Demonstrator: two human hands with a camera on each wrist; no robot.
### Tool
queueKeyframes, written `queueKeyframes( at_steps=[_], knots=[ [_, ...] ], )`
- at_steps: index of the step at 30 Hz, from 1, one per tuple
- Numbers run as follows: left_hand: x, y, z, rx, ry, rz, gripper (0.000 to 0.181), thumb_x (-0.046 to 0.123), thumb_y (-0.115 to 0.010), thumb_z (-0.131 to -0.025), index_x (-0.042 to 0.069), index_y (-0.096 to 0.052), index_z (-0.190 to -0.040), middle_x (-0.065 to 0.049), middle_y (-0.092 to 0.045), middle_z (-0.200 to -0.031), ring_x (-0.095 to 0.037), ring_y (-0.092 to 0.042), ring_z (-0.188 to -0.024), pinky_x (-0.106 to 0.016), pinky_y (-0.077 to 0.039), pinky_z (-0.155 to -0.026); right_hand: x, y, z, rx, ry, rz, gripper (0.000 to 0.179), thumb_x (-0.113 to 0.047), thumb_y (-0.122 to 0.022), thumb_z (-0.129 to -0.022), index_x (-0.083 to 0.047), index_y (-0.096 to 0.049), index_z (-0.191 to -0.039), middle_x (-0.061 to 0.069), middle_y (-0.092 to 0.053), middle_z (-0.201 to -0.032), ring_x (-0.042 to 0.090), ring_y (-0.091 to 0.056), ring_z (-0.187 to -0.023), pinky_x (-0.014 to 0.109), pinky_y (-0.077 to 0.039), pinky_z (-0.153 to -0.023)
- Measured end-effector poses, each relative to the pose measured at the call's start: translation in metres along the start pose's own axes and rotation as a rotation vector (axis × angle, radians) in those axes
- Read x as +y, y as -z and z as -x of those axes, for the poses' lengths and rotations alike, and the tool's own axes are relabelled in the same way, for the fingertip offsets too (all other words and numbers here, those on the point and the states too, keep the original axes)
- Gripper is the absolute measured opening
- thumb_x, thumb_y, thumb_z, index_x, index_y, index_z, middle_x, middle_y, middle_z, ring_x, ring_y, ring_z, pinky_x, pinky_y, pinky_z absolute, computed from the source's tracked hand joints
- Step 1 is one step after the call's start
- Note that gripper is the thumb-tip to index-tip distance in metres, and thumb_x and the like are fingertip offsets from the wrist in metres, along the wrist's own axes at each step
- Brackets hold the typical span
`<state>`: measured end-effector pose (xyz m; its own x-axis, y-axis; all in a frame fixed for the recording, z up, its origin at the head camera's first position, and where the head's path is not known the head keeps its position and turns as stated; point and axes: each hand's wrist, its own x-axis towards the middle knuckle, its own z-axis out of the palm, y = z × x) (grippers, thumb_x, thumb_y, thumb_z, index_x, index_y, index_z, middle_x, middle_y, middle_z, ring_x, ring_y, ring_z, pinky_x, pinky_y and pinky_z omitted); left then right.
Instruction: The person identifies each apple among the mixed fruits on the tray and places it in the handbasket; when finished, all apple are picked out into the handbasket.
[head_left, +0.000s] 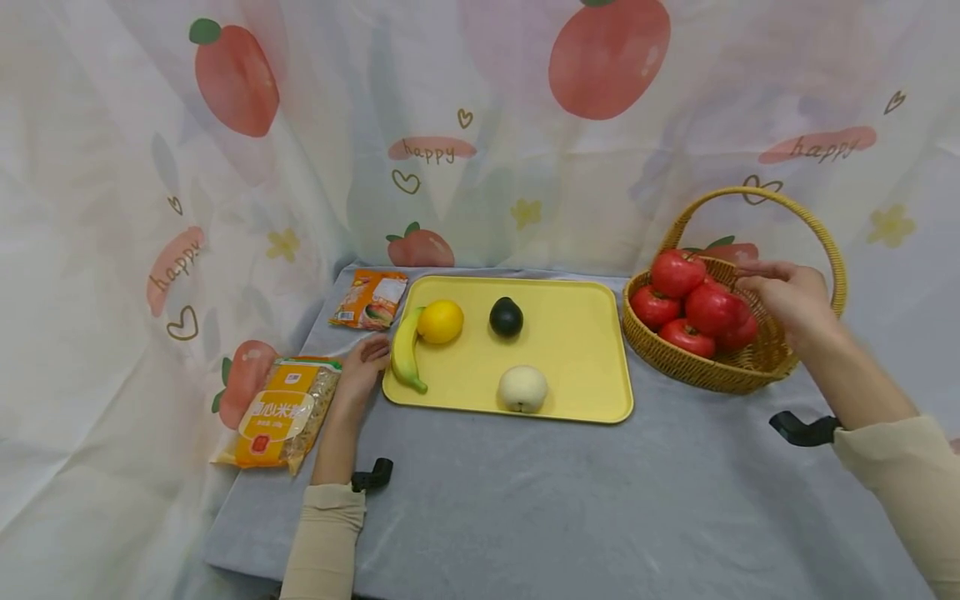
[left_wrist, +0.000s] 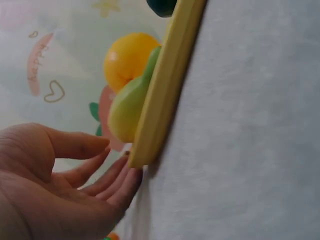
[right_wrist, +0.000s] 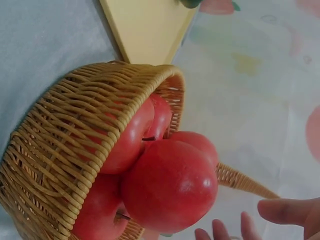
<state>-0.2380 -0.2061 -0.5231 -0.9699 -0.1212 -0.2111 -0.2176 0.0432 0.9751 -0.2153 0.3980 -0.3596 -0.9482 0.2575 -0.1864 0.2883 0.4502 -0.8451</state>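
Observation:
At the left edge of the yellow tray (head_left: pixel 577 350), my left hand (head_left: pixel 363 367) has relaxed fingers, its fingertips right at the rim beside the banana (head_left: pixel 406 354). Thumb and fingers stand apart in the left wrist view. My right hand (head_left: pixel 795 300) reaches over the wicker basket (head_left: pixel 693 375), inside its tall handle, with the fingers extended towards the red apples (head_left: pixel 712 308). In the right wrist view a gap shows between those fingers and the nearest apple (right_wrist: pixel 170 185). Neither hand holds anything.
On the tray also lie an orange (head_left: pixel 440 322), a dark avocado (head_left: pixel 506 317) and a pale round pear (head_left: pixel 522 388). Left of it are an orange snack packet (head_left: pixel 371 298) and a larger yellow bag (head_left: pixel 288 412). A printed curtain (head_left: pixel 510 208) hangs behind the grey-covered table (head_left: pixel 540 492).

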Motion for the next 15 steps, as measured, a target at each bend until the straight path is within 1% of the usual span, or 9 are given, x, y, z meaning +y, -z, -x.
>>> queueKeyframes(
  at_steps=[2, 4, 6, 7, 9, 11, 13, 15],
  knots=[
    [0.005, 0.002, 0.002, 0.013, -0.026, -0.036, 0.047, -0.001, -0.055, -0.105, 0.0, -0.049, -0.151, -0.019, -0.049, -0.155, -0.033, -0.046, -0.145, -0.044, -0.04, -0.119, -0.001, -0.004, 0.005, 0.036, 0.027, 0.005, 0.055, -0.049, -0.054, -0.105, -0.019, -0.051, -0.151, -0.015, -0.051, -0.124, 0.029, -0.03, -0.146, 0.048, -0.03, -0.124],
    [0.01, 0.005, 0.004, 0.027, -0.062, -0.07, 0.046, -0.002, -0.055, -0.104, -0.001, -0.05, -0.15, -0.02, -0.049, -0.155, -0.034, -0.046, -0.144, -0.046, -0.041, -0.118, -0.003, -0.01, 0.009, 0.072, 0.052, 0.024, 0.055, -0.053, -0.055, -0.104, -0.021, -0.054, -0.148, -0.016, -0.053, -0.124, 0.022, -0.04, -0.137, 0.032, -0.042, -0.114],
    [0.017, 0.008, 0.006, 0.035, -0.107, -0.086, 0.045, -0.001, -0.054, -0.105, -0.003, -0.05, -0.149, -0.022, -0.049, -0.155, -0.037, -0.046, -0.144, -0.049, -0.041, -0.118, -0.005, -0.016, 0.013, 0.101, 0.093, 0.053, 0.06, -0.054, -0.055, -0.103, -0.017, -0.053, -0.15, -0.008, -0.056, -0.132, 0.019, -0.045, -0.13, 0.022, -0.046, -0.102],
    [0.02, 0.009, 0.007, 0.038, -0.125, -0.093, 0.044, 0.0, -0.055, -0.105, -0.003, -0.051, -0.149, -0.022, -0.049, -0.154, -0.037, -0.047, -0.144, -0.05, -0.041, -0.118, -0.006, -0.019, 0.014, 0.113, 0.112, 0.075, 0.064, -0.055, -0.054, -0.103, -0.014, -0.052, -0.152, -0.002, -0.056, -0.135, 0.02, -0.047, -0.129, 0.022, -0.047, -0.098],
    [0.027, 0.011, 0.01, 0.043, -0.16, -0.106, 0.044, 0.003, -0.057, -0.105, -0.003, -0.051, -0.148, -0.023, -0.05, -0.153, -0.037, -0.047, -0.143, -0.051, -0.041, -0.118, -0.008, -0.024, 0.018, 0.134, 0.148, 0.11, 0.069, -0.056, -0.053, -0.103, -0.011, -0.051, -0.154, 0.008, -0.055, -0.142, 0.025, -0.047, -0.131, 0.028, -0.049, -0.102],
    [0.034, 0.011, 0.012, 0.043, -0.199, -0.116, 0.045, 0.006, -0.058, -0.105, -0.003, -0.05, -0.148, -0.024, -0.051, -0.151, -0.038, -0.047, -0.143, -0.05, -0.04, -0.118, -0.01, -0.029, 0.02, 0.145, 0.191, 0.129, 0.07, -0.056, -0.052, -0.103, -0.008, -0.051, -0.154, 0.016, -0.052, -0.15, 0.031, -0.044, -0.138, 0.041, -0.045, -0.112],
    [0.04, 0.011, 0.014, 0.049, -0.224, -0.147, 0.047, 0.01, -0.059, -0.106, -0.001, -0.049, -0.15, -0.023, -0.051, -0.151, -0.036, -0.047, -0.142, -0.049, -0.04, -0.118, -0.012, -0.034, 0.022, 0.149, 0.228, 0.142, 0.069, -0.056, -0.053, -0.103, -0.009, -0.053, -0.153, 0.017, -0.052, -0.152, 0.034, -0.043, -0.141, 0.05, -0.042, -0.117],
    [0.047, 0.011, 0.017, 0.054, -0.254, -0.17, 0.05, 0.013, -0.059, -0.107, 0.0, -0.044, -0.153, -0.022, -0.051, -0.152, -0.035, -0.046, -0.142, -0.049, -0.04, -0.118, -0.013, -0.038, 0.023, 0.148, 0.286, 0.159, 0.065, -0.054, -0.054, -0.103, -0.01, -0.055, -0.151, 0.017, -0.053, -0.152, 0.036, -0.046, -0.141, 0.054, -0.04, -0.117]
  ],
)
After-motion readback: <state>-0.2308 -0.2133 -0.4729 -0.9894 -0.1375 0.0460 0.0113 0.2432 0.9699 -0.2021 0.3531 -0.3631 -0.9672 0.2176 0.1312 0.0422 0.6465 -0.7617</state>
